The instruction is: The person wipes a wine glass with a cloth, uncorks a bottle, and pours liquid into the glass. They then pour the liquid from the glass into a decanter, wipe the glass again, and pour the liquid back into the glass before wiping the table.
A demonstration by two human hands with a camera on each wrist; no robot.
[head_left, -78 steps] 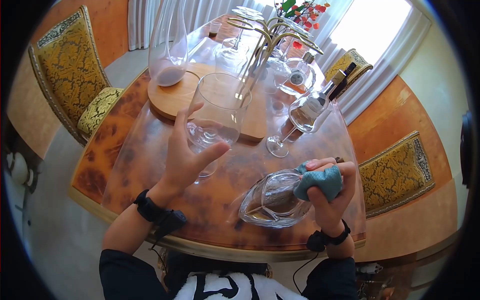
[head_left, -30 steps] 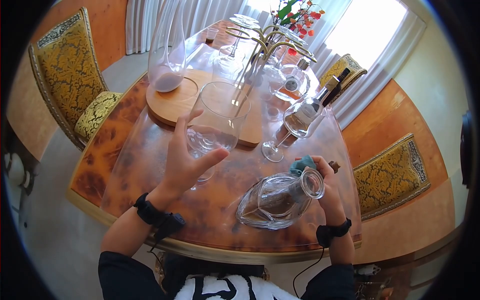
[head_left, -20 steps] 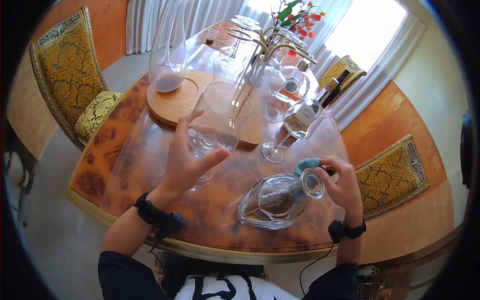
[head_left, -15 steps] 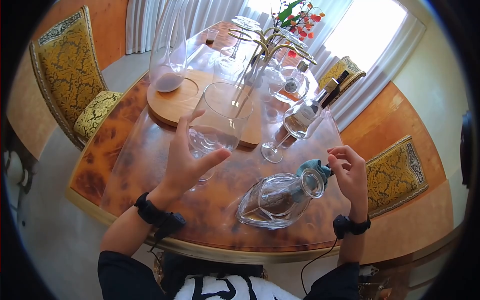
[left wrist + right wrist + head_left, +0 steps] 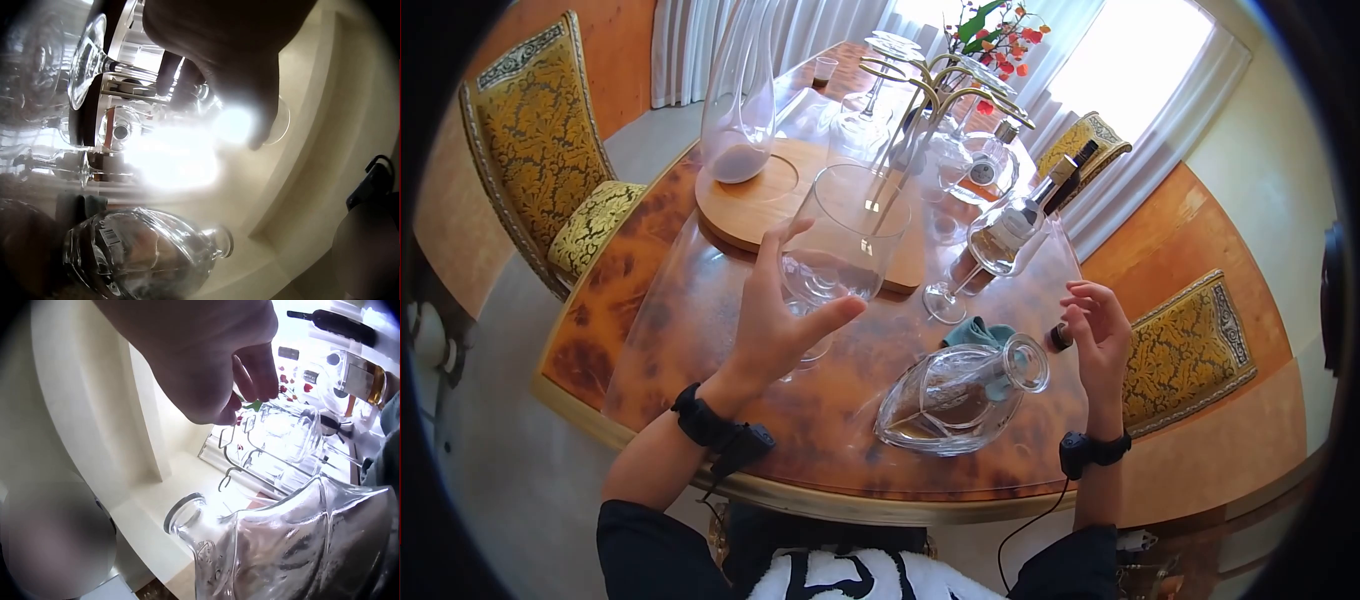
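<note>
My left hand (image 5: 770, 315) curves its thumb and fingers round the bowl of a large clear stemmed wine glass (image 5: 840, 230), which stands upright on the table. In front of me on the right is a clear faceted glass decanter (image 5: 950, 400), its flared mouth uncovered; it fills the lower part of both wrist views. A crumpled blue-green cloth (image 5: 978, 332) lies just behind it. My right hand (image 5: 1105, 340) is raised beside the decanter's mouth, its fingers loosely bent and holding nothing. Between that mouth and my fingers shows a small dark brown stopper-like piece (image 5: 1058, 337).
A second stemmed glass (image 5: 998, 245) stands beyond the cloth, with a bottle (image 5: 1050, 180) behind it. Left of centre, a round wooden board (image 5: 725, 220) bears a tall carafe (image 5: 740, 140). A gold-armed stand (image 5: 935, 95) and more glassware occupy the far end. Chairs flank the table.
My right hand has let go of the cloth, which now lies behind the decanter, and has drawn off to the right. My left hand has stayed at the wine glass.
</note>
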